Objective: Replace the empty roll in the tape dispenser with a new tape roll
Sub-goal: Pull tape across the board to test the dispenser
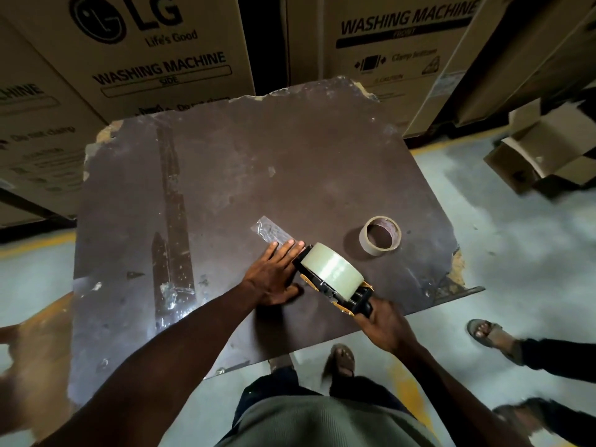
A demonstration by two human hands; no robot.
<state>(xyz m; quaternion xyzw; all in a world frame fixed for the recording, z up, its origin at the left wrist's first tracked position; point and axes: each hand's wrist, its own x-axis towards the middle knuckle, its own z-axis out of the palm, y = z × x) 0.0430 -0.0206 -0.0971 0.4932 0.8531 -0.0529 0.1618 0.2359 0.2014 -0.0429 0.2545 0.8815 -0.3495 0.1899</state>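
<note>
Right hand (383, 324) grips the black-and-yellow dispenser (342, 295) carrying a full clear roll (332, 269); left hand (274, 275) lies flat.

worn brown tabletop (290, 162) | washing-machine cartons (154, 50) | open small box (545, 150)

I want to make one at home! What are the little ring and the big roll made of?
The empty roll looks like matte tan cardboard: thin wall, hollow middle. The new tape roll on the dispenser looks like glossy clear plastic tape, pale and milky where the layers stack. Probably; touching would confirm.
</note>
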